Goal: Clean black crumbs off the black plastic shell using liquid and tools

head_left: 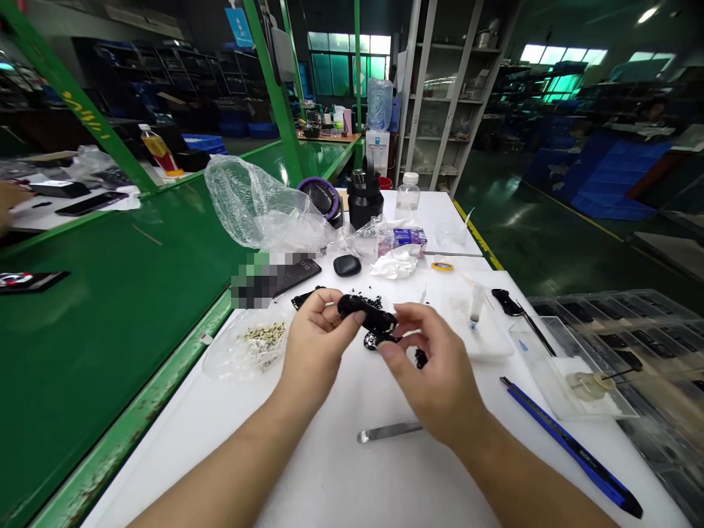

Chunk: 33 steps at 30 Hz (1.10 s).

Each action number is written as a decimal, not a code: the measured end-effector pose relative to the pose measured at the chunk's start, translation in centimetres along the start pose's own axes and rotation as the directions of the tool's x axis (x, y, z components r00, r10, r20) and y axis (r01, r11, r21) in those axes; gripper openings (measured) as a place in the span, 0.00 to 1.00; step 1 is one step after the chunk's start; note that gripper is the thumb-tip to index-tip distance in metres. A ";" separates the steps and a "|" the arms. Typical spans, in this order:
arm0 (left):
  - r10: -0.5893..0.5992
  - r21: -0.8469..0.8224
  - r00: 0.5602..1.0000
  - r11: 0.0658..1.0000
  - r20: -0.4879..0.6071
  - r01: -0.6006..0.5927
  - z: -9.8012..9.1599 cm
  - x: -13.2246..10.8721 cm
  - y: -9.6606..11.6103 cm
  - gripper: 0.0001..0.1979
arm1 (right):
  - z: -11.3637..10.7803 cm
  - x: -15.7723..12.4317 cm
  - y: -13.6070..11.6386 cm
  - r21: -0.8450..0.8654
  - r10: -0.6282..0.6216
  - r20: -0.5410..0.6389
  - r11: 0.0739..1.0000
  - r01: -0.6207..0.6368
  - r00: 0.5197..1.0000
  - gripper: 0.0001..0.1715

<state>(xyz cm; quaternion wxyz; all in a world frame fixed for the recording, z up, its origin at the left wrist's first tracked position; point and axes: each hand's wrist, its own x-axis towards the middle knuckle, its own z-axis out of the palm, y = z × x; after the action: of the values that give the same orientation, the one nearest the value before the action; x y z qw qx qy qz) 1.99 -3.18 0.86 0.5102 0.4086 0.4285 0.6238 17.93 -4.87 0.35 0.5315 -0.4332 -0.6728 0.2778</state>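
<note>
The left hand (316, 334) pinches a long, shiny black piece (369, 314) between thumb and fingers. The right hand (432, 363) curls around its other end; I can't tell if it grips. Both arms slant in from below, toward each other. The piece is up over the table, its long side running from hand to hand, tipping a little down toward the right hand.

Just under it sits a round black-and-silver wheel-like part (371, 340). Tiny black bits (374, 301) lie just past it. A flat silver metal strip (385, 433) lies nearer than the right hand, which hides one end. Left of the left hand is a clear plastic bag with small black-and-gold bits (265, 336). Past the hands are a smooth black case (347, 265) and a crumpled white tissue (396, 262). Well right of the right hand lies a blue-and-black cutter knife (572, 447).
</note>
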 end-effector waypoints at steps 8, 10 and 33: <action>0.340 0.591 0.901 0.680 0.270 -0.434 -3.7 1.5 1.2 0.12 | -1.2 0.5 0.1 0.345 0.290 -0.089 0.906 -0.244 0.953 0.05; 0.348 0.835 0.901 0.388 0.260 -0.391 -4.6 2.4 1.0 0.07 | -1.7 0.7 0.3 0.399 0.299 -0.133 0.889 -0.225 0.945 0.03; 0.024 0.917 0.918 0.031 0.396 -0.397 -4.7 3.0 -1.4 0.13 | -1.5 1.1 0.3 0.446 0.416 -0.017 0.817 -0.365 0.909 0.08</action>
<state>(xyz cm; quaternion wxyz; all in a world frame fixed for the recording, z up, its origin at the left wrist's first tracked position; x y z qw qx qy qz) -2.48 -0.58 -1.66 0.0476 0.7844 0.5951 0.1684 19.39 -3.86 1.05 0.5833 -0.4479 -0.4594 0.4981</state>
